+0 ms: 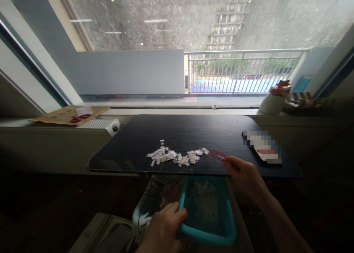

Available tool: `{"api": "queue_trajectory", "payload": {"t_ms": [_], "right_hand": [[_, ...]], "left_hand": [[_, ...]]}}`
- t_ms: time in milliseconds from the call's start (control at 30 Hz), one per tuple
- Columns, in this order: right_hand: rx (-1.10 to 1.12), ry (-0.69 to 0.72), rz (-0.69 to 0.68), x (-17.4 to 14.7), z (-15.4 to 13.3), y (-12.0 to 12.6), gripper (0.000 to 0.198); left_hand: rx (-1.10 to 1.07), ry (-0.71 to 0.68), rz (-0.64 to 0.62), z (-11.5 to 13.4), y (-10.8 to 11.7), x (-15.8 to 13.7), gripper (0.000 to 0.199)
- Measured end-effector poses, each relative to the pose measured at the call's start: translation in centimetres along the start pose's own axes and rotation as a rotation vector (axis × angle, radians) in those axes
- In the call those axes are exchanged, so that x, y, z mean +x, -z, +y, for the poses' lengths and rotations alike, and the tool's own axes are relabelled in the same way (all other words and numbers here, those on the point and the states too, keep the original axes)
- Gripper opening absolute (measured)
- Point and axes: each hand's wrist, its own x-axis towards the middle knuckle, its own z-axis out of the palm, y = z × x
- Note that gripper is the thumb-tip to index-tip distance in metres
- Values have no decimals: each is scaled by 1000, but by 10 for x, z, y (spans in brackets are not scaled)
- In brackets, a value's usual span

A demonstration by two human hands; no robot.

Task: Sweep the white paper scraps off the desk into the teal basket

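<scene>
My left hand grips the left rim of a turquoise plastic basket, held just below the table's front edge. Pale scraps lie dimly visible inside it. Pinched in my right hand is a flat, see-through pinkish piece of plastic, low over the tabletop. Its far tip meets the right end of a spread of small white paper pieces. These pieces lie in two loose heaps near the front of the dark table.
A blurred-out flat item lies at the table's right. On the sill are a white pot and, at left, brown cardboard with red-handled scissors. A pale bin stands beneath the table, left of the basket.
</scene>
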Motion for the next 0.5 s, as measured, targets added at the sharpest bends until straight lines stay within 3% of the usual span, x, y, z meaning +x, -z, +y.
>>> {"api": "queue_trajectory", "payload": {"t_ms": [133,500], "right_hand": [[-77,18,-16,10,1,-3,33],[-60,13,10,-5,1,4,32]], "left_hand": [[-5,35,-29,0,3,0,13],[50,20,-80,6,2,2,13]]}}
